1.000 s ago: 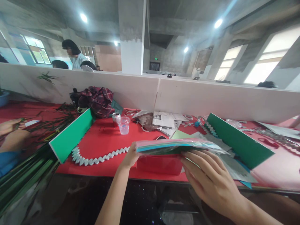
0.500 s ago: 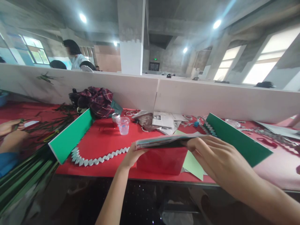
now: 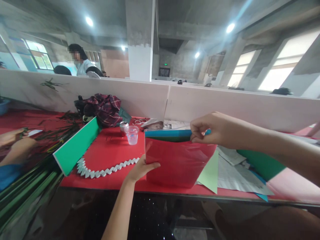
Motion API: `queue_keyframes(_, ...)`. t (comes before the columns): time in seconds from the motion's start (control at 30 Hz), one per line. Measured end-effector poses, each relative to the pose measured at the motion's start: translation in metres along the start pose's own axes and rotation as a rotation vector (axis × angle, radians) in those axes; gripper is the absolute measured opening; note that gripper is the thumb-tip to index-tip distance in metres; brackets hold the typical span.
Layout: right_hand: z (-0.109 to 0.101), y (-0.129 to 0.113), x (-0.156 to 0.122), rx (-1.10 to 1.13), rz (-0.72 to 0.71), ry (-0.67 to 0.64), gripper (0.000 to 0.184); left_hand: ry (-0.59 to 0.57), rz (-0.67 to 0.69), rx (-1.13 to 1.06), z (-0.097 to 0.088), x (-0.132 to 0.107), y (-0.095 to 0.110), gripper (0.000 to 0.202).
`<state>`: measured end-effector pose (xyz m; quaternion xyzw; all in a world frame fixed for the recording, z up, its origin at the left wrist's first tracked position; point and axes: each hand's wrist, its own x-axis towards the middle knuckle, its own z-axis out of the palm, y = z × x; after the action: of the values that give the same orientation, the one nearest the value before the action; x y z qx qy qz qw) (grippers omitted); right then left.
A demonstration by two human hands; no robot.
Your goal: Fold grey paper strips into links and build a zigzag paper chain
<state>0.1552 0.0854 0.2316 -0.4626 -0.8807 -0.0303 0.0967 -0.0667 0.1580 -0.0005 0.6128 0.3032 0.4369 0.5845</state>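
Note:
A stack of coloured sheets (image 3: 175, 163) stands tilted at the table's front, its glossy red face toward me. Blue and dark green layers show along its top edge. My left hand (image 3: 141, 169) grips the lower left side, thumb across the red front and fingers hidden behind. At the top right edge, my right hand (image 3: 203, 128) has its fingers curled and pinched on the sheets; which layers it holds I cannot make out. Close by on the right lie a pale green sheet (image 3: 210, 175) and grey printed paper sheets (image 3: 235, 173).
A zigzag folded-paper chain (image 3: 105, 172) curves left of the stack. Behind it stand a plastic cup (image 3: 132, 136) and a can (image 3: 123, 128). Green dividers (image 3: 77, 145) flank the space. Far left, another person's hands (image 3: 17, 141) work beside long leaves (image 3: 32, 186).
The stack has tipped up, showing more of its red face. My right hand has moved higher, its fingers now curled at the top edge. Grey printed sheets now show at the right.

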Motion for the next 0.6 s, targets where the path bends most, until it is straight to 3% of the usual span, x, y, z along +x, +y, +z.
queue_keyframes(0.2,-0.004,0.019,0.02,0.035,0.031,-0.074,0.018,0.006,0.007,-0.009,0.001,-0.001,0.003,0.028)
queue_keyframes(0.6,-0.003,0.035,0.029,0.187,-0.031,-0.026,0.03,0.047,-0.035,0.002,0.009,-0.001,0.012,0.036)
